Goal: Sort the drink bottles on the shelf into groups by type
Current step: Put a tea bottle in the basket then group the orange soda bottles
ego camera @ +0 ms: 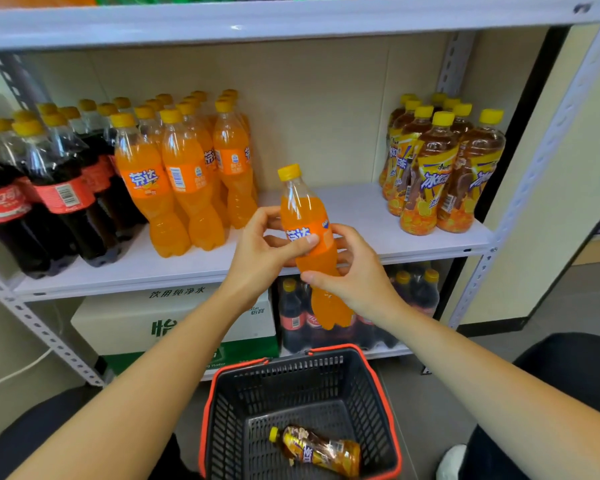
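Note:
An orange soda bottle with a yellow cap is upright in front of the middle shelf. My left hand grips its label from the left, and my right hand grips it lower down from the right. On the shelf stand cola bottles at the left, orange soda bottles beside them, and iced tea bottles at the right. The stretch of shelf between the soda and tea groups is bare. One iced tea bottle lies in the basket below.
The black basket with a red rim sits on the floor between my knees. The lower shelf holds a water carton and a pack of cola bottles. The upper shelf board runs overhead. A metal upright bounds the right side.

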A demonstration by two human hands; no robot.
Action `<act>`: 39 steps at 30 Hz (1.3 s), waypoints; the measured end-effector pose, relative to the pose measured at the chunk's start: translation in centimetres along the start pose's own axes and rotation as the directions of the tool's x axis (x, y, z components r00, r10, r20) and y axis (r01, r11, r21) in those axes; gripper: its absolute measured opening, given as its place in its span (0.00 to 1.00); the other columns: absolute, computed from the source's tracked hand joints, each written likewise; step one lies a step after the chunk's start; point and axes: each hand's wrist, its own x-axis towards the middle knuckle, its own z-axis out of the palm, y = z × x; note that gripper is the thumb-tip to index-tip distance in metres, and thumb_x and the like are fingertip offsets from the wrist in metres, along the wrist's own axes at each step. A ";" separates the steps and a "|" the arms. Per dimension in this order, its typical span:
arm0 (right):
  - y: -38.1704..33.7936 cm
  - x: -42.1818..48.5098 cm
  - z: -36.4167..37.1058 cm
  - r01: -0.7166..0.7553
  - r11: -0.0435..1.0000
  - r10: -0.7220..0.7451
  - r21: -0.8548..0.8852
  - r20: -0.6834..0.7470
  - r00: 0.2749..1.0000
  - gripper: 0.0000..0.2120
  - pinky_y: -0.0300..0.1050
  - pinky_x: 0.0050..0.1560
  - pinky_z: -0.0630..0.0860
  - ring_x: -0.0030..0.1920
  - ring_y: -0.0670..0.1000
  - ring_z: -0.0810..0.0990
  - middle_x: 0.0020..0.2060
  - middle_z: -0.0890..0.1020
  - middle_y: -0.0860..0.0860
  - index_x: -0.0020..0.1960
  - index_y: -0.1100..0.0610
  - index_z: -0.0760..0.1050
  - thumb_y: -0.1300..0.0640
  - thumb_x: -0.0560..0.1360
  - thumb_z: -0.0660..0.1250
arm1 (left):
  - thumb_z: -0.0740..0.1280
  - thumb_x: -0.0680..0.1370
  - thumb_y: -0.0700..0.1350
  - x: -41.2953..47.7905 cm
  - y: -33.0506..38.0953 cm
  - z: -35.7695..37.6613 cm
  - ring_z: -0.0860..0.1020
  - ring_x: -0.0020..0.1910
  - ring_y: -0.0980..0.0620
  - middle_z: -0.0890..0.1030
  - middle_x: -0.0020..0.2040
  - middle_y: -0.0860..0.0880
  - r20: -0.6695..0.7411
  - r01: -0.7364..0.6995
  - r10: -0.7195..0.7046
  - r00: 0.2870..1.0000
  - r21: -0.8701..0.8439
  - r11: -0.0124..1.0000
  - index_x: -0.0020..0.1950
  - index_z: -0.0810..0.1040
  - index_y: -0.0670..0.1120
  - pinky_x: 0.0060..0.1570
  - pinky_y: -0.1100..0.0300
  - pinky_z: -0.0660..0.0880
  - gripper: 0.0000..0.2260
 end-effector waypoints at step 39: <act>1.2 -0.2 -2.3 0.024 0.956 0.022 -0.294 0.153 0.988 0.38 0.56 0.56 0.79 0.54 0.46 0.81 0.56 0.83 0.41 0.69 0.41 0.72 0.34 0.62 0.78 | 0.68 0.82 0.39 0.3 1.4 -1.8 0.85 0.50 0.53 0.88 0.50 0.52 0.156 -0.152 0.142 0.978 0.054 0.987 0.58 0.84 0.48 0.47 0.60 0.82 0.09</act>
